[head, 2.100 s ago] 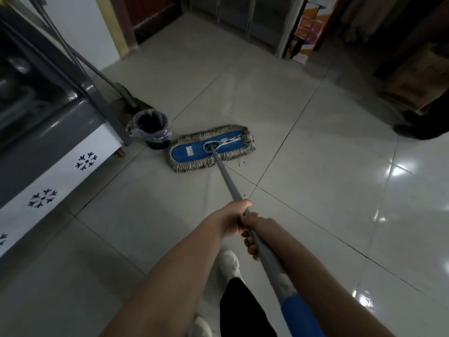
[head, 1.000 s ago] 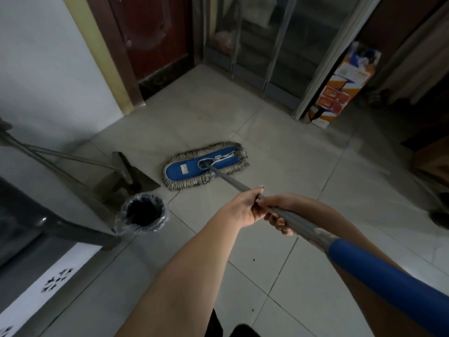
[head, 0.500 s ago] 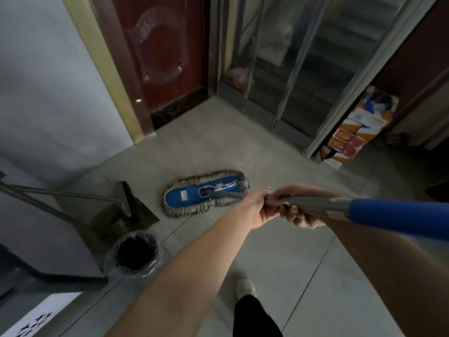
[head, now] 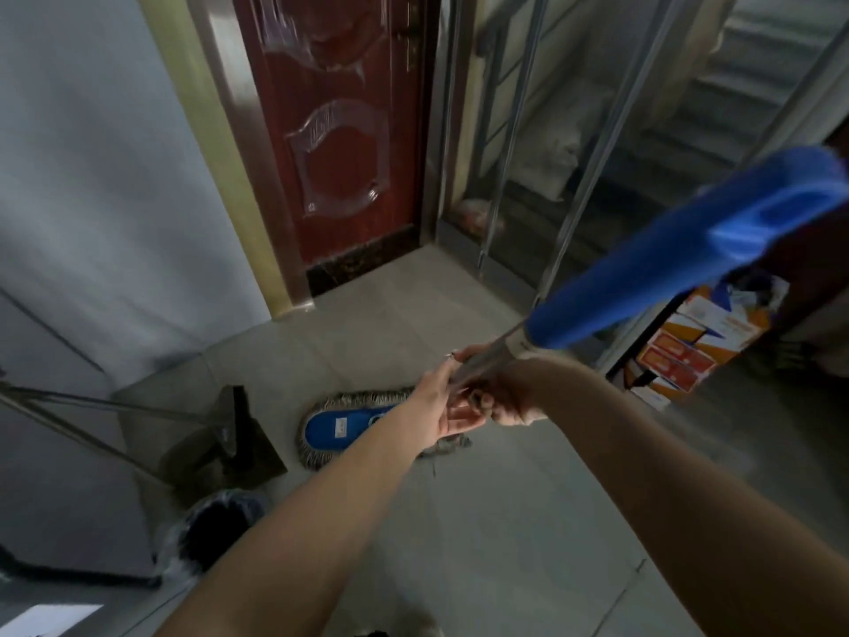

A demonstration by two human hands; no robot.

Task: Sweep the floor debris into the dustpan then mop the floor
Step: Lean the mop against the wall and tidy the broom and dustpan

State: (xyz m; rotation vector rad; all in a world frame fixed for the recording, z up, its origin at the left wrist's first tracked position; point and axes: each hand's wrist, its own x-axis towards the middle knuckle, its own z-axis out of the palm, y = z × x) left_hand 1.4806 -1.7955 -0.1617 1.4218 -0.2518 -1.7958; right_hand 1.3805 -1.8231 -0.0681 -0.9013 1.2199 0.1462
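Observation:
A flat mop with a blue pad and grey fringe (head: pixel 342 429) lies on the tiled floor, partly hidden behind my left forearm. Its metal pole rises steeply toward me and ends in a blue grip (head: pixel 666 264) at the upper right. My left hand (head: pixel 438 406) and my right hand (head: pixel 507 397) both hold the pole just below the blue grip, side by side. A dark long-handled dustpan (head: pixel 241 436) stands upright left of the mop head, near the wall.
A small bin with a plastic liner (head: pixel 209 531) stands at lower left beside a grey cabinet (head: pixel 69 498). A red door (head: pixel 340 131) and glass panels (head: pixel 542 144) close the far side. Orange cartons (head: pixel 689 349) are stacked at right.
The mop handle has swung up from nearly level to steeply raised, its blue grip now high at the right. The mop head has moved away from the bin to beside the dustpan.

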